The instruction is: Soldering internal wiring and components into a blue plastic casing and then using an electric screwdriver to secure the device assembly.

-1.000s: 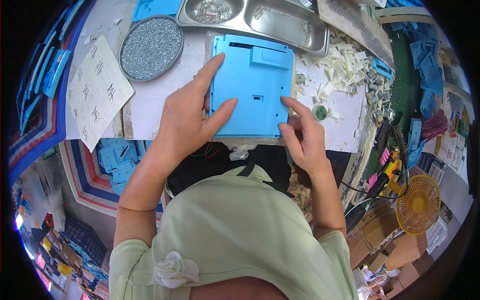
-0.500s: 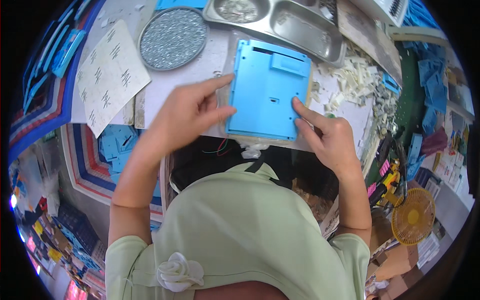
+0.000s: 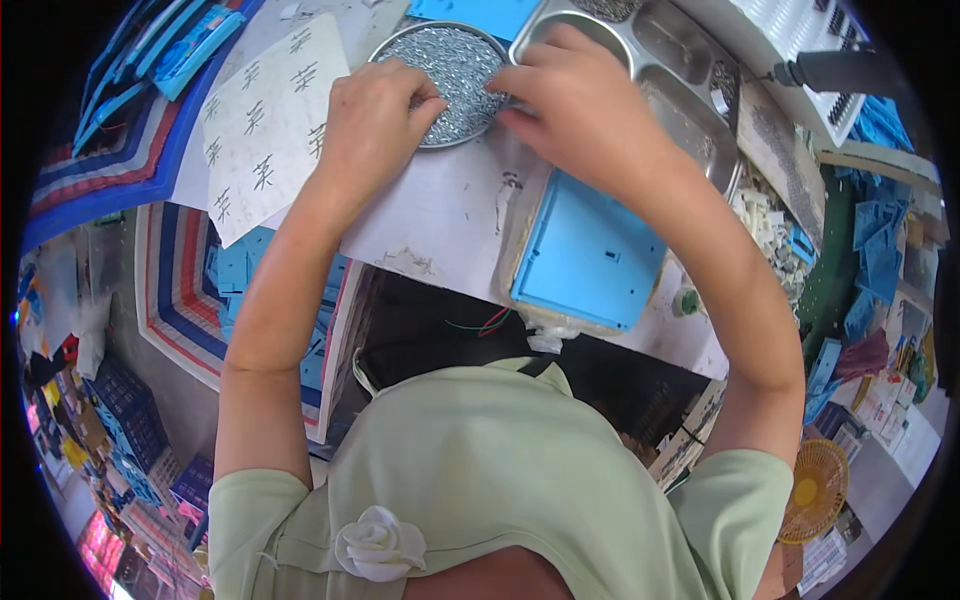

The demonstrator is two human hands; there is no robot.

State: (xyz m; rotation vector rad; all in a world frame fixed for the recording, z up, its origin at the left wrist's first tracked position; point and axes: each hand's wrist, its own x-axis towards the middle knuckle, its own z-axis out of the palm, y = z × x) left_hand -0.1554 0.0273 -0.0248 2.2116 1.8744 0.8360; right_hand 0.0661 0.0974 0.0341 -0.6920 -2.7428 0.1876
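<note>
A round metal dish (image 3: 462,45) full of small silvery screws lies on the table, with both hands at it. My left hand (image 3: 375,115) rests at its left edge, fingers curled in over the screws; anything held between them is hidden. From the right, my right hand (image 3: 575,95) reaches to the dish's rim, its index finger and thumb apart with nothing visible between them. Below my right forearm, a flat blue plastic panel (image 3: 590,255) with a small slot lies on a plastic-wrapped pad (image 3: 515,245) near the table's front edge. My forearm covers part of the panel.
A steel compartment tray (image 3: 690,115) stands behind my right forearm. A paper sheet with handwriting (image 3: 270,120) lies at left. A dark power screwdriver (image 3: 830,72) hangs at upper right. White plastic scraps (image 3: 765,230) lie at right. A striped bag (image 3: 180,290) holds blue parts below left.
Both hands have left the blue panel and moved up and left to the dish of screws. The view has shifted, and the panel now sits lower and further right.
</note>
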